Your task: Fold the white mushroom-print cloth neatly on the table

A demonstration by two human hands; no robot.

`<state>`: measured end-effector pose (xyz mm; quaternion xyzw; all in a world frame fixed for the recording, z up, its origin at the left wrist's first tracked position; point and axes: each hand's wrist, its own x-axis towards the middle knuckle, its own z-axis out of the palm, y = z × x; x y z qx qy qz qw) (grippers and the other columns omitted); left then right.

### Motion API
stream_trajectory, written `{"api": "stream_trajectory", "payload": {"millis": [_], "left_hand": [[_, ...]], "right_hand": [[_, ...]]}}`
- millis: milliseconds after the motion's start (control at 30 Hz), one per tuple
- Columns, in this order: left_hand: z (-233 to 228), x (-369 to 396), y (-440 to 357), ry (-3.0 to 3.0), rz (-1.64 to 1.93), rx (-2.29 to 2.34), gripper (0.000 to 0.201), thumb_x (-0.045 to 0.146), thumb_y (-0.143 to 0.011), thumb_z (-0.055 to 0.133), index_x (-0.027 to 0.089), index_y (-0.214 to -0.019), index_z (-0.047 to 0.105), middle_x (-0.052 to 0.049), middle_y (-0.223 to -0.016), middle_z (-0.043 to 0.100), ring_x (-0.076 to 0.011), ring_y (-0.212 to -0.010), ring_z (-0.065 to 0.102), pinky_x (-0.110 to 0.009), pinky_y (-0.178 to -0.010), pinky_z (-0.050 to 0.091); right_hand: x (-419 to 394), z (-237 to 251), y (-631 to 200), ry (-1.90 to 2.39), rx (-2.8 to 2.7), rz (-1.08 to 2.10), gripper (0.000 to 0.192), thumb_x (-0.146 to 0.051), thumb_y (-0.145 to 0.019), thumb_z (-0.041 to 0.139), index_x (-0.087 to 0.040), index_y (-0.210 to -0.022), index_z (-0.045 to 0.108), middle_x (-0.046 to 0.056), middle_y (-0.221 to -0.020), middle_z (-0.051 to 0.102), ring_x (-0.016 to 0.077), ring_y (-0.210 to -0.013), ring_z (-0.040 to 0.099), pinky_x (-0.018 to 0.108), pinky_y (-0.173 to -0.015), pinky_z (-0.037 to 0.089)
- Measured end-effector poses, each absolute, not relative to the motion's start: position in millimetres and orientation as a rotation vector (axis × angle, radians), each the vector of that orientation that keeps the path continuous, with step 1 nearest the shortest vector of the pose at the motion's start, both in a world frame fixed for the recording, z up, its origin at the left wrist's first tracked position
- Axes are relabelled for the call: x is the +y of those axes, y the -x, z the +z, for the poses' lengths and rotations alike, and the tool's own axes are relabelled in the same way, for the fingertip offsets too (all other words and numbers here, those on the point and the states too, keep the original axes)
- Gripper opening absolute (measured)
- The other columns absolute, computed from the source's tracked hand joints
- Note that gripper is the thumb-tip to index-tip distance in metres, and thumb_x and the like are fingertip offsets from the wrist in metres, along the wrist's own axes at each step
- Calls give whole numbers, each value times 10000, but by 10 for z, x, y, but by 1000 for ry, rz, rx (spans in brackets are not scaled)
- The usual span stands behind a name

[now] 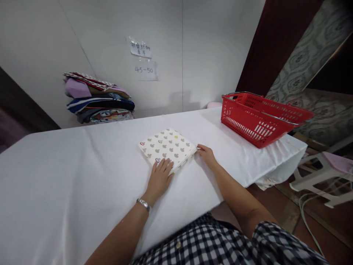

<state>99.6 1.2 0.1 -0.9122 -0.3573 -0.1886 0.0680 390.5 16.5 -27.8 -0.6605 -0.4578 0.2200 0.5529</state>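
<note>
A white cloth with small grey, yellow, red and purple prints lies folded into a flat square on the white-covered table. My left hand rests on its near left edge, palm down, fingers laid flat and slightly apart. At the cloth's right corner, my right hand pinches the folded layers between thumb and fingers. A silver bracelet circles my left wrist.
A red plastic basket with metal handles stands at the table's right end. Folded fabrics are piled at the back left by the wall. Two handwritten papers hang there. Right of the table is a white stool on the floor.
</note>
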Motion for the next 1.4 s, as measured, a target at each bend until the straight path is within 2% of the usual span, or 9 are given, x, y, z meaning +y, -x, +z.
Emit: {"api": "stream_trajectory", "payload": {"millis": [200,467,667,867,1133,1300,1400], "left_hand": [[-43,23,-986,2737,-613,-1062,418,311,-917,403,189,-1303,507,-82,-1395,483,-279,-1320,387,-513,-1105,259],[-67,38,-987,2740,-638,-1052,420,315,-914,411,189,-1304,503,-87,-1390,488,-283,-1315,392,-517,-1098,263],[-84,50,-979,2740,-650,-1040,421,323,-919,401,189,-1304,502,-85,-1389,489,-279,-1315,392,-517,-1101,254],[-89,51,-983,2760,-692,-1042,425,333,-914,406,193,-1302,508,-93,-1382,496,-278,-1312,397,-518,-1101,254],[-92,53,-972,2759,-658,-1048,432,330,-915,410,188,-1313,497,-90,-1396,481,-278,-1322,385,-515,-1107,246],[-91,53,-967,2775,-673,-1048,421,332,-913,409,216,-1308,503,-79,-1405,472,-273,-1326,380,-515,-1108,251],[-92,58,-967,2779,-682,-1053,419,332,-915,402,224,-1307,505,-78,-1402,474,-275,-1327,381,-518,-1110,249]], "right_hand": [[201,-285,-3889,1455,-1046,734,432,-294,-643,603,-147,-1033,712,31,-773,697,168,-676,583,291,-646,462],[188,-197,-3943,1460,-1055,776,391,-351,-656,583,-146,-948,744,22,-701,664,112,-556,481,259,-556,396],[208,-231,-3930,1465,-1151,656,352,-365,-695,556,-166,-913,748,35,-711,668,163,-661,542,278,-598,417],[273,-289,-3935,1464,-1230,550,272,-323,-704,527,-203,-830,736,40,-850,677,186,-767,573,296,-680,437],[212,-330,-3971,1558,-1228,360,196,-291,-718,497,-210,-778,665,20,-756,623,178,-750,541,305,-712,426],[162,-317,-3955,1558,-1265,375,221,-310,-739,491,-202,-812,670,22,-781,636,166,-727,542,292,-692,435],[148,-310,-3940,1518,-1260,419,290,-299,-727,508,-203,-942,677,32,-897,656,152,-722,540,289,-690,441]]}}
